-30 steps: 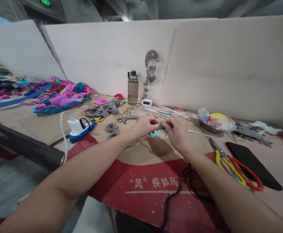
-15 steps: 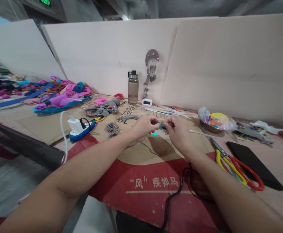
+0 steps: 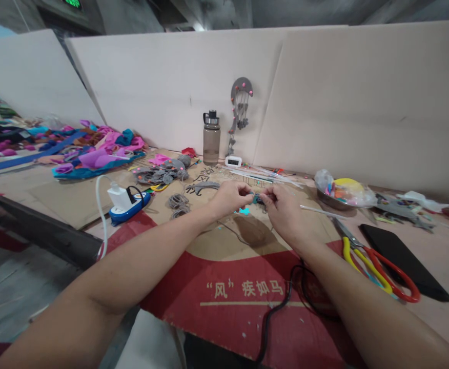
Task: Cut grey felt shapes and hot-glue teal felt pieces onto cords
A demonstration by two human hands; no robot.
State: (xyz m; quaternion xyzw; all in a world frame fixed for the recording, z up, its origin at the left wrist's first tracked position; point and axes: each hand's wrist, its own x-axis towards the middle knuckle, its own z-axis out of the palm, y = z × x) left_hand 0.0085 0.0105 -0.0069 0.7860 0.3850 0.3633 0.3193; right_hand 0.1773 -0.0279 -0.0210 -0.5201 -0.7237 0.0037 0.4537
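Observation:
My left hand [image 3: 230,199] and my right hand [image 3: 281,206] meet above the middle of the cardboard sheet [image 3: 217,251]. Both are closed, thumbs against fingers, pinching a small dark teal and grey piece [image 3: 257,198] between them. Its kind is too small to make out, and the fingertips cover much of it. Just beneath lies a bright turquoise scrap [image 3: 244,210]. A thin grey cord [image 3: 234,233] runs over the cardboard below my hands. Left of them sit a coil of grey cord [image 3: 179,202] and a curved grey felt piece [image 3: 206,186].
Scissors [image 3: 374,264] with red and yellow handles and a black slab [image 3: 403,261] lie at right. A metal bowl [image 3: 334,202] stands behind them. A water bottle [image 3: 211,141] is at the back. A blue power strip [image 3: 129,209] and a black cable [image 3: 267,325] lie nearer.
Both hands stay almost in place, still pinching the small piece. Only slight finger movement shows.

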